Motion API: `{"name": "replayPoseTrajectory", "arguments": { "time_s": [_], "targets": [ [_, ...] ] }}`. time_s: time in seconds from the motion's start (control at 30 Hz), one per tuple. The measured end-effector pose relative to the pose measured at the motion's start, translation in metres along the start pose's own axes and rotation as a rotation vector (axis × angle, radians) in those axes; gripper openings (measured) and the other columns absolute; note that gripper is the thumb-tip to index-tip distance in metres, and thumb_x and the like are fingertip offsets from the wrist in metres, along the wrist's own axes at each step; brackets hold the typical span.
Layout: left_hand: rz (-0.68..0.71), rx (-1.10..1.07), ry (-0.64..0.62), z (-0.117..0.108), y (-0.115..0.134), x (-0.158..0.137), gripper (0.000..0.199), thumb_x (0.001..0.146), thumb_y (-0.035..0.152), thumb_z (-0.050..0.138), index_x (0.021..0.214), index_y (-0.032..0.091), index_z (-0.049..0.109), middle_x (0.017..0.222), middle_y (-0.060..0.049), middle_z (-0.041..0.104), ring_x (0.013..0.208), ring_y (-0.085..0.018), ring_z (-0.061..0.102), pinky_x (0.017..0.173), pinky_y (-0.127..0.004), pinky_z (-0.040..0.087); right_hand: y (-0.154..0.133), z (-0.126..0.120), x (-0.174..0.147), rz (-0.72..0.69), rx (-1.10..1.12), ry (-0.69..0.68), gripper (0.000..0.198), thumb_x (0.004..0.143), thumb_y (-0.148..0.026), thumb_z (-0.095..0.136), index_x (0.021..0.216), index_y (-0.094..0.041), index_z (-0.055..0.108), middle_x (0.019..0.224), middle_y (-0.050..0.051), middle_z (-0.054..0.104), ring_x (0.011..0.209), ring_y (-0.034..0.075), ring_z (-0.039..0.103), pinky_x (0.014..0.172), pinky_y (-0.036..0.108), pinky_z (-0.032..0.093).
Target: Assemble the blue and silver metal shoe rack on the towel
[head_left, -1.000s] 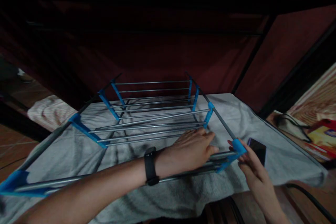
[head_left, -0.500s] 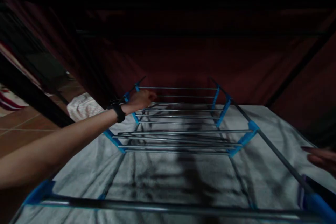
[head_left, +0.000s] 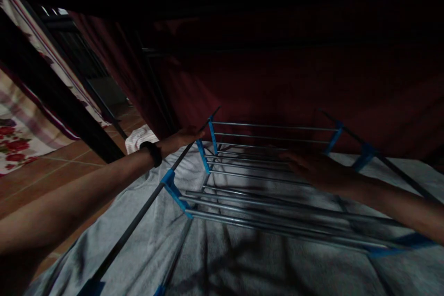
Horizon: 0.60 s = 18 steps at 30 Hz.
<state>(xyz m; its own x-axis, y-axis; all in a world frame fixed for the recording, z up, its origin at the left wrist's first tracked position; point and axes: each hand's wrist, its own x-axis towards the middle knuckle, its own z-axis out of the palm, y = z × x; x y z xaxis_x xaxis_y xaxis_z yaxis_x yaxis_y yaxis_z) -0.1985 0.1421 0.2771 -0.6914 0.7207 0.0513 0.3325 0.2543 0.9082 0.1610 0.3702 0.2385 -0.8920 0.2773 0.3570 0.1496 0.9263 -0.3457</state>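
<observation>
A shoe rack of thin metal tubes and blue plastic joints fills the middle of the head view. Its tiers run away from me over a grey blanket. At the far left side pole, my left hand is closed on the tube, with a black band on the wrist; the fingertips are dark and partly hidden. My right hand reaches in from the right above the cross tubes, fingers stretched out and holding nothing visible. Several tubes of the nearer tier lie close together, some at a slant.
The grey blanket lies under the rack. Behind it hangs a dark red curtain. Left are a dark slanted post, floral cloth, tiled floor and a crumpled white cloth. A dark beam crosses the top.
The view has swung left and closer to the rack. My right hand has come from the right edge to over the cross tubes. My left hand stays by the far left pole.
</observation>
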Motion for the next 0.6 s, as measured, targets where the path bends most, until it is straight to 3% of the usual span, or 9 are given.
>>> {"name": "replayPoseTrajectory", "arguments": {
  "time_s": [0.13, 0.3, 0.43, 0.6],
  "targets": [
    [-0.110, -0.124, -0.171, -0.002, -0.028, 0.014, 0.058, 0.062, 0.062, 0.078, 0.103, 0.022, 0.069, 0.106, -0.007, 0.072, 0.105, -0.026, 0.062, 0.087, -0.036, 0.048, -0.015, 0.076, 0.067, -0.155, -0.156, -0.140, 0.034, 0.093, -0.022, 0.048, 0.123, -0.019, 0.062, 0.126, 0.012, 0.064, 0.116, 0.027, 0.060, 0.099, 0.042, 0.045],
    [-0.273, -0.313, -0.213, 0.008, -0.060, 0.030, 0.063, 0.068, 0.073, 0.067, 0.097, 0.018, 0.069, 0.101, -0.011, 0.074, 0.102, -0.027, 0.064, 0.090, -0.038, 0.048, -0.027, 0.139, 0.109, -0.150, -0.223, -0.285, 0.028, 0.095, -0.026, 0.050, 0.118, -0.016, 0.061, 0.117, 0.014, 0.067, 0.108, 0.024, 0.062, 0.091, 0.034, 0.045],
    [-0.265, -0.407, -0.263, 0.014, -0.069, 0.030, 0.057, 0.074, 0.070, 0.061, 0.094, 0.017, 0.067, 0.092, -0.011, 0.074, 0.095, -0.027, 0.066, 0.087, -0.040, 0.049, -0.026, 0.162, 0.121, -0.098, -0.230, -0.300, 0.025, 0.099, -0.023, 0.041, 0.112, -0.017, 0.061, 0.111, 0.013, 0.067, 0.102, 0.022, 0.062, 0.083, 0.030, 0.044],
    [-0.208, -0.387, -0.293, 0.016, -0.061, 0.022, 0.048, 0.082, 0.061, 0.055, 0.090, 0.015, 0.066, 0.088, -0.009, 0.074, 0.096, -0.027, 0.063, 0.086, -0.037, 0.047, -0.022, 0.162, 0.126, -0.092, -0.250, -0.276, 0.026, 0.100, -0.020, 0.034, 0.109, -0.017, 0.059, 0.108, 0.012, 0.065, 0.096, 0.021, 0.062, 0.078, 0.029, 0.042]
  ]
}}
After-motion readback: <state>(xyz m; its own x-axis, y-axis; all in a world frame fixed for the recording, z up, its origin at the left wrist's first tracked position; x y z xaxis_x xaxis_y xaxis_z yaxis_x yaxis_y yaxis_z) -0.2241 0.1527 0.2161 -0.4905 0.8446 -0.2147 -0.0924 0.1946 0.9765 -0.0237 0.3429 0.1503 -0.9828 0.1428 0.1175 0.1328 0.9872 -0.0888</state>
